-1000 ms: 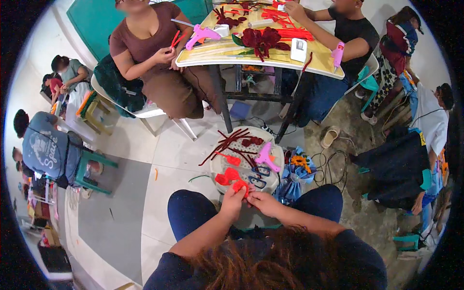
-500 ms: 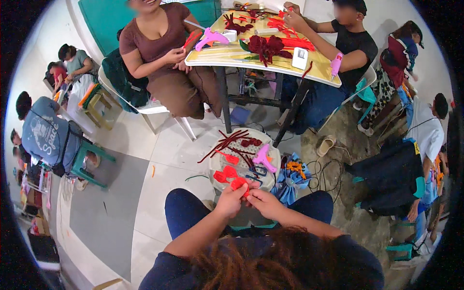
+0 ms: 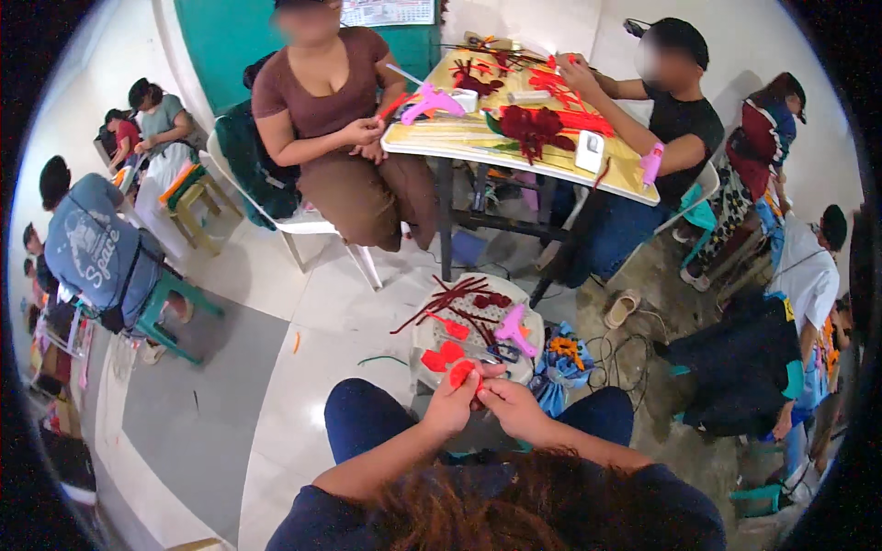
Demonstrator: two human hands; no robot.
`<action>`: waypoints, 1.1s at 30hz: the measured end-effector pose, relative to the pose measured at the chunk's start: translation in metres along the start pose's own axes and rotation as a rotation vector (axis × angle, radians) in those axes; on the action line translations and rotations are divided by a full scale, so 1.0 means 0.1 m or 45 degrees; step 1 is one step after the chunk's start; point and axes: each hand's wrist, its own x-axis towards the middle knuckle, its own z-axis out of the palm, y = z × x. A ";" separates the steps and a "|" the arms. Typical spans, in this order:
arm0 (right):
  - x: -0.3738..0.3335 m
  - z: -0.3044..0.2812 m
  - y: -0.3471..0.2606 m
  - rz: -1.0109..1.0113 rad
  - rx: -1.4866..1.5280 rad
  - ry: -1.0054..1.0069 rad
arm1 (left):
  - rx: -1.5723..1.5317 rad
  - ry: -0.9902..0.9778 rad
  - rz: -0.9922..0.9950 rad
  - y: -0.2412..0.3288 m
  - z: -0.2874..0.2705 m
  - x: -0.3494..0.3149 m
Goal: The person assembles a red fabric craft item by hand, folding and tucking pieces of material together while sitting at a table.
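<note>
My left hand (image 3: 450, 409) and my right hand (image 3: 516, 410) meet in front of my knees, both closed on a small red fuzzy petal shape (image 3: 463, 374), which looks like bent pipe cleaner. Fingers cover part of it. Just beyond them is a white round stool top (image 3: 424, 336) with holes. On it lie more red petal pieces (image 3: 443, 356), dark red pipe cleaners (image 3: 452, 296), a pink glue gun (image 3: 515, 329) and a blue-handled tool (image 3: 503, 353), perhaps scissors.
A blue-wrapped bouquet (image 3: 562, 365) and black cables (image 3: 606, 354) lie right of the stool. Ahead, two people sit at a yellow table (image 3: 432, 140) holding a dark red flower (image 3: 531, 131) and another pink glue gun (image 3: 432, 104). Others sit on both sides.
The whole view has tilted and shifted, so table and stool appear lower and farther right. My fingers have changed position around the red petal shape, which now shows a different side.
</note>
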 end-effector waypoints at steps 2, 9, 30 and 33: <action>0.13 0.09 -0.05 -0.024 0.024 -0.017 | -0.059 0.049 0.138 0.10 -0.06 -0.03; 0.36 0.25 0.13 0.064 -0.043 -0.147 | -0.161 0.067 0.064 0.06 -0.38 0.01; 0.41 0.24 0.75 0.175 0.258 -0.024 | -0.059 0.189 0.072 -0.43 -0.40 0.22; 0.41 0.21 0.66 0.080 0.138 0.019 | 0.021 0.125 0.025 -0.44 -0.46 0.22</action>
